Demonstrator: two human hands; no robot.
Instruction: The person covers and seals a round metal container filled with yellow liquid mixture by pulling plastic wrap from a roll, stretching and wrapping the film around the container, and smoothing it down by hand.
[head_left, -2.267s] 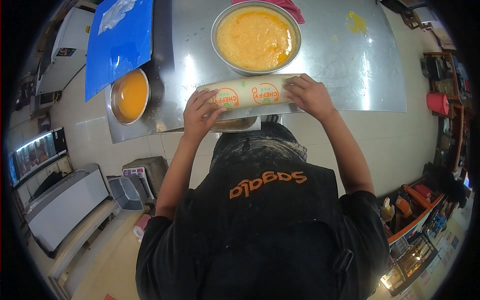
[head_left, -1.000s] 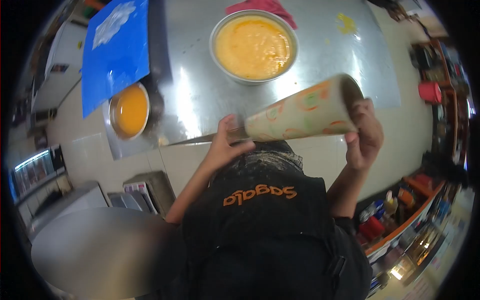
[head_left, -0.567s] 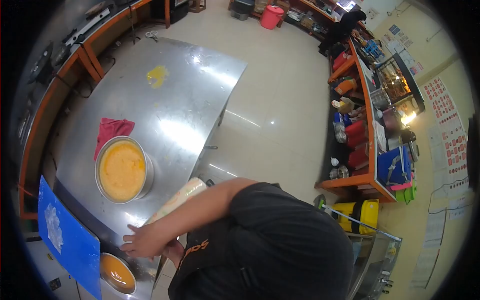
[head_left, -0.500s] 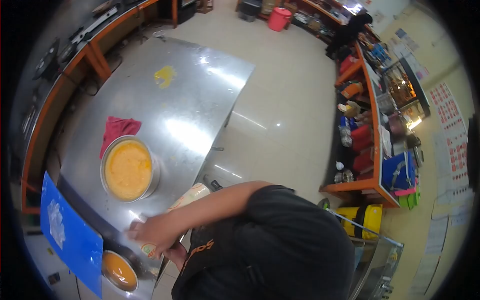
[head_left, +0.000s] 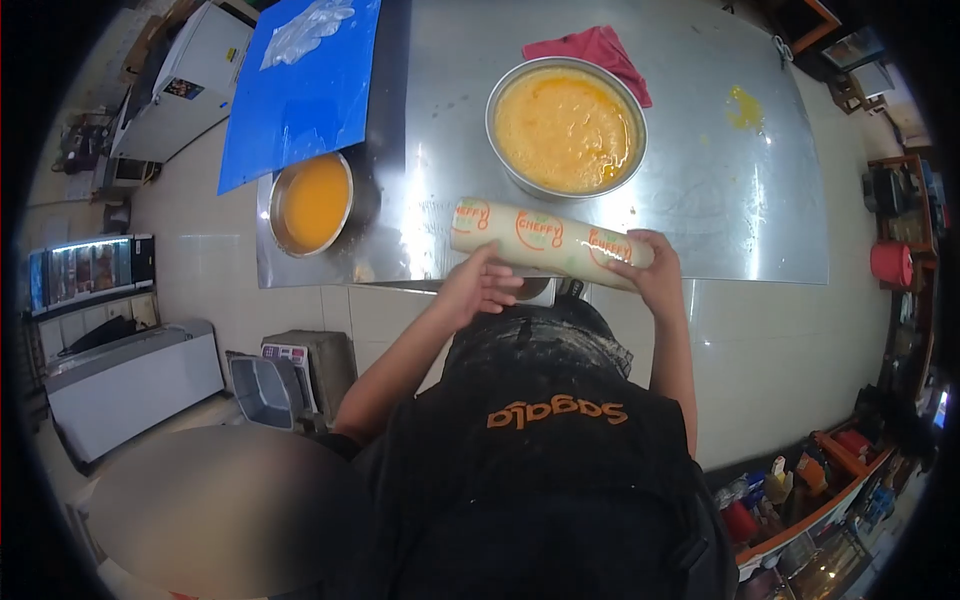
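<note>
My right hand (head_left: pixel 652 270) grips one end of the printed roll (head_left: pixel 545 236), which reaches along the near edge of the desk (head_left: pixel 725 205) to my left hand (head_left: pixel 478 288), loosely spread against its near side.

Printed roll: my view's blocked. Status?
Right grip closed on roll, right end; left grip open at left end. Roll at table edge. Filled pan just beyond.
</note>
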